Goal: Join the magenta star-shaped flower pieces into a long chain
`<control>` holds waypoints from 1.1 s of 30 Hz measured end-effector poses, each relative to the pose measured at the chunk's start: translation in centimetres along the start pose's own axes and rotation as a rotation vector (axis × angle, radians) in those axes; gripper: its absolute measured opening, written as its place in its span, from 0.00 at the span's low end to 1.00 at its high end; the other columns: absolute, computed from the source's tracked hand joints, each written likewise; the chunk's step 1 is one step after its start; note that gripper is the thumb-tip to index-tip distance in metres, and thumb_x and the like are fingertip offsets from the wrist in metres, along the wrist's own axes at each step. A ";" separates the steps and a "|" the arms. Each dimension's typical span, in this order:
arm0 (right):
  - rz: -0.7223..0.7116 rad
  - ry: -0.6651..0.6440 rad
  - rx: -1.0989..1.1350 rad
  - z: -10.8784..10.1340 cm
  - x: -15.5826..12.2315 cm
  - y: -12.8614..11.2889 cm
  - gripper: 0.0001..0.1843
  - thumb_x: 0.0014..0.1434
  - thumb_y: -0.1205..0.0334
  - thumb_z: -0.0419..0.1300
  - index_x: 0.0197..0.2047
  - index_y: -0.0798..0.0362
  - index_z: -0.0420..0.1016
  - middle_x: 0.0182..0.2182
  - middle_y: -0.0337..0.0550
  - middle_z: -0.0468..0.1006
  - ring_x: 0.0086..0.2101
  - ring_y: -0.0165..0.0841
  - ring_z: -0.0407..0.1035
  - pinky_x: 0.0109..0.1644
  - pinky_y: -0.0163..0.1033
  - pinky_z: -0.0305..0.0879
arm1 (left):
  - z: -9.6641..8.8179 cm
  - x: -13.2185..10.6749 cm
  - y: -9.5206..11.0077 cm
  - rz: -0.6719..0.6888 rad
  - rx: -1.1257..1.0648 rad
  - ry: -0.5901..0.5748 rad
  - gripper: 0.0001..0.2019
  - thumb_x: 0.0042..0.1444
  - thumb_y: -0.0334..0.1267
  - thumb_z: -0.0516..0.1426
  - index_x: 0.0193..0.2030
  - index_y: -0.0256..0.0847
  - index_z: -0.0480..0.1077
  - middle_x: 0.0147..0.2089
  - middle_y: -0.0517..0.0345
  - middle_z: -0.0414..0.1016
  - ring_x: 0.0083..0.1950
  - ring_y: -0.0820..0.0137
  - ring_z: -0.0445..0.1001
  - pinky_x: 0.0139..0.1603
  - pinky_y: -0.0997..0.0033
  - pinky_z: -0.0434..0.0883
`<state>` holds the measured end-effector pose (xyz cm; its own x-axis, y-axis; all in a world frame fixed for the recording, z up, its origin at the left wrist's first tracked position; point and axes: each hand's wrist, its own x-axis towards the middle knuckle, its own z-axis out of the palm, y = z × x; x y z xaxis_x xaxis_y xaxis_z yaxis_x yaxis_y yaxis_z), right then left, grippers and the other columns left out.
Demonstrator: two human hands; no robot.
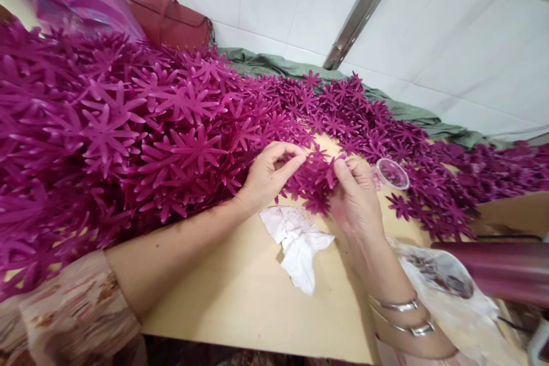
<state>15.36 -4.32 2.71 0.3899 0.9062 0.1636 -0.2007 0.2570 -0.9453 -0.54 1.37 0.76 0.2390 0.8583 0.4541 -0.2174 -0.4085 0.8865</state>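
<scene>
From the head camera, both hands meet over the middle of a pale wooden bench [240, 303]. The left hand [266, 174] pinches the edge of a small cluster of magenta flower cutouts [315, 180] between thumb and forefinger, fingers curled narrow. The right hand [355, 200] grips the same cluster from the other side, thumb on top, with two metal bangles [403, 314] on its wrist. The cluster is held just above the bench, between the two hands.

A large heap of the same magenta flowers [107, 137] fills the left of the bench and runs in a band behind the hands to the right. A crumpled white tissue [298, 246] lies on the bench just below the hands. A small clear plastic cup [392, 173] lies near the right hand, among the flowers. A red bag [169, 20] leans against the white tiled wall [450, 23].
</scene>
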 end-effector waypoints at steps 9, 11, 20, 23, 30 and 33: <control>-0.024 0.025 -0.057 0.1 0.1 0.2 0.21 0.49 0.46 0.76 0.28 0.51 0.74 0.26 0.33 0.72 0.28 0.27 0.63 0.36 0.34 0.63 | 0.3 -0.1 0.4 -0.098 -0.134 0.002 0.12 0.60 0.33 0.64 0.49 0.41 0.70 0.36 0.62 0.76 0.37 0.76 0.75 0.43 0.76 0.71; -0.018 0.027 -0.073 -0.1 0.1 0.5 0.20 0.49 0.47 0.76 0.28 0.51 0.74 0.26 0.33 0.72 0.28 0.27 0.62 0.36 0.35 0.62 | 0.3 -0.1 0.2 -0.148 -0.157 0.024 0.17 0.57 0.31 0.65 0.52 0.41 0.68 0.37 0.62 0.77 0.38 0.75 0.77 0.44 0.76 0.72; -0.183 0.129 -0.241 -0.8 0.2 0.4 0.18 0.60 0.46 0.69 0.32 0.50 0.69 0.29 0.33 0.67 0.31 0.29 0.59 0.39 0.35 0.60 | 0.2 0.2 -0.6 -0.183 -0.180 0.060 0.14 0.58 0.31 0.64 0.50 0.39 0.70 0.38 0.60 0.76 0.39 0.76 0.75 0.43 0.76 0.71; -0.250 0.130 -0.416 -0.9 0.2 0.4 0.17 0.63 0.48 0.66 0.31 0.50 0.69 0.29 0.34 0.66 0.31 0.29 0.59 0.40 0.36 0.59 | 0.2 0.2 -0.4 -0.202 -0.204 0.054 0.14 0.58 0.33 0.65 0.49 0.39 0.71 0.35 0.62 0.75 0.36 0.76 0.74 0.41 0.76 0.70; -0.211 0.018 -0.311 -0.9 0.2 0.6 0.12 0.61 0.54 0.68 0.44 0.47 0.74 0.36 0.36 0.74 0.35 0.31 0.67 0.42 0.36 0.64 | 0.3 0.1 0.1 -0.179 -0.226 0.036 0.13 0.56 0.35 0.67 0.46 0.39 0.71 0.34 0.63 0.77 0.36 0.77 0.76 0.43 0.75 0.72; -0.189 -0.038 -0.419 -0.9 0.1 0.3 0.12 0.65 0.50 0.64 0.45 0.48 0.78 0.33 0.37 0.74 0.33 0.31 0.66 0.41 0.36 0.64 | 0.4 0.0 0.2 -0.184 -0.236 -0.004 0.14 0.55 0.37 0.68 0.45 0.39 0.71 0.33 0.63 0.78 0.33 0.77 0.75 0.40 0.75 0.72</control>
<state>16.11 -4.44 2.17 0.3503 0.8701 0.3469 0.2548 0.2679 -0.9292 -0.18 1.18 1.00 0.2981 0.9100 0.2881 -0.3838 -0.1620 0.9091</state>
